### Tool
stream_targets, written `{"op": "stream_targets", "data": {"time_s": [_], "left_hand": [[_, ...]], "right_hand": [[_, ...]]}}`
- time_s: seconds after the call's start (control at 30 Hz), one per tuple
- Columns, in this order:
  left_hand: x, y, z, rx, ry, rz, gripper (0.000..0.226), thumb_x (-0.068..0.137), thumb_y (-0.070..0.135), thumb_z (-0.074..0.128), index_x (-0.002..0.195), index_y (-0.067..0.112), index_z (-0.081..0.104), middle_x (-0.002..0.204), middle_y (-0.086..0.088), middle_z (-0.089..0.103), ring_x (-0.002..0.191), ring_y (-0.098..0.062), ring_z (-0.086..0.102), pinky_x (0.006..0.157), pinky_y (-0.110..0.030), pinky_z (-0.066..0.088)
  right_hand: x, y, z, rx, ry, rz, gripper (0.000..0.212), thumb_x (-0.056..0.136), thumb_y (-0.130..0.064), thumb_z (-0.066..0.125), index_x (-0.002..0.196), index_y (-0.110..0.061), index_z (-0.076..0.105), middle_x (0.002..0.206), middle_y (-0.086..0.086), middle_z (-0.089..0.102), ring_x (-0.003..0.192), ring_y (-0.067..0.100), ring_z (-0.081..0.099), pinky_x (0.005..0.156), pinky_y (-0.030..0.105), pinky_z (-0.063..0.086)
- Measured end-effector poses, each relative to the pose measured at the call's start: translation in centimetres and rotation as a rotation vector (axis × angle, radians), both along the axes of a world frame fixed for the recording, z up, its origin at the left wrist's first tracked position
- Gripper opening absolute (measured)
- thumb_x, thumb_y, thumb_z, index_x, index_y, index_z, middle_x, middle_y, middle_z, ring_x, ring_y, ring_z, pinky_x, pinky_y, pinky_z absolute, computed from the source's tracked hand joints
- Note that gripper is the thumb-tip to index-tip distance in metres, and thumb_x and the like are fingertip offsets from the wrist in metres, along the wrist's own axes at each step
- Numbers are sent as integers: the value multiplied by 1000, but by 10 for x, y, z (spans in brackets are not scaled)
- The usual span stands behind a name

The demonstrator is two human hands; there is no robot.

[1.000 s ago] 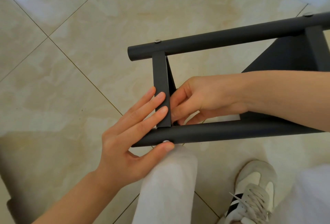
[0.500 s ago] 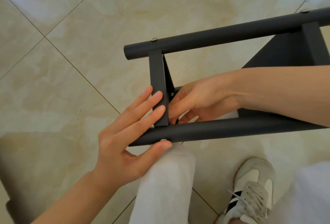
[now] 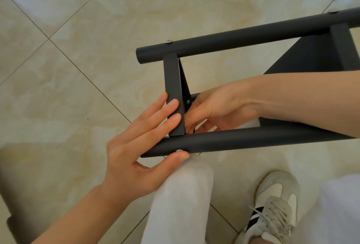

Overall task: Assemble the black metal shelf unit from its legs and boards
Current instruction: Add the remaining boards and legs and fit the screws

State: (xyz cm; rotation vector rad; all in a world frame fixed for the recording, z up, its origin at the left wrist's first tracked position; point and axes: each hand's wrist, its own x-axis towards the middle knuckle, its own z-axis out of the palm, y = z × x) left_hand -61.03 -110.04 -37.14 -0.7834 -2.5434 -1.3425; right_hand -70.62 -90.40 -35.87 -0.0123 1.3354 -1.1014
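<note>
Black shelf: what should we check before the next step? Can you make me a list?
1. Left hand pressing flat on the board: ok.
2. Board end sitting against the near leg: ok.
3. Near screw in its hole, at the thumb tip: ok. How tight it is: cannot tell.
4. Far screw seated in the far leg: ok.
5. Right hand holding a nut behind the board: cannot tell, its fingertips are hidden.
</note>
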Motion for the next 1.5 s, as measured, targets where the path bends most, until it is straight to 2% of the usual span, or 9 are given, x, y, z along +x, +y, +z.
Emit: {"op": "stream_targets", "data": {"time_s": [0.3,0.43,0.5,0.67,0.83,1.03,1.17,1.33,1.5], "left_hand": [[0,1,1,27,-10,-4,52,91,30,69,124,-6,53,133,-18,56,135,-36,52,110,-44,45],[-1,2,0,30,1,-1,49,92,30,68,125,-2,52,134,-17,56,136,-34,51,111,-41,45],[-1,1,0,31,5,-2,49,92,31,68,125,-1,52,134,-17,56,136,-33,51,111,-40,45],[-1,2,-1,39,7,6,49,93,33,67,125,-2,52,133,-17,56,136,-34,52,110,-41,45],[-1,1,-1,35,14,8,49,92,32,68,123,-4,54,132,-18,57,135,-34,53,109,-42,46],[-2,2,-3,69,18,4,48,92,30,68,124,-3,53,133,-19,56,135,-33,52,110,-42,46],[-2,1,-3,86,0,-2,48,94,32,67,123,-4,54,133,-18,57,136,-34,52,110,-43,46],[-2,1,-1,92,-18,-9,48,94,32,66,124,-4,54,133,-17,57,137,-33,51,110,-42,45],[-2,2,-2,105,-21,-8,48,95,32,66,124,-3,53,134,-17,56,137,-32,50,111,-41,45]], "right_hand": [[-4,7,-1,-27,-44,2,26,67,-28,75,89,-14,76,97,3,70,96,19,62,94,42,52],[-3,5,-1,-67,-43,-34,8,82,-17,70,87,-15,76,96,3,70,97,20,62,99,43,50],[-4,6,-2,-83,-39,-21,9,87,-16,66,87,-15,75,95,3,70,97,20,62,100,44,49],[-5,6,-5,-107,-78,28,16,73,-25,70,85,-16,75,99,3,70,98,19,63,98,42,49],[-6,6,-6,-114,-95,40,15,74,-27,70,83,-17,77,95,2,70,94,16,63,92,37,51],[-3,7,-7,-90,-65,10,13,91,-23,64,94,-13,72,98,4,68,94,16,62,91,35,51],[-3,9,-6,-107,-28,0,14,94,-18,62,100,-12,73,103,7,69,97,17,64,93,37,52],[-4,6,-7,-165,-45,-10,13,81,-17,66,88,-15,76,102,7,70,101,18,63,96,38,51],[-5,6,-9,-162,-108,10,19,78,-21,67,94,-12,73,106,7,67,105,21,60,102,46,47]]}}
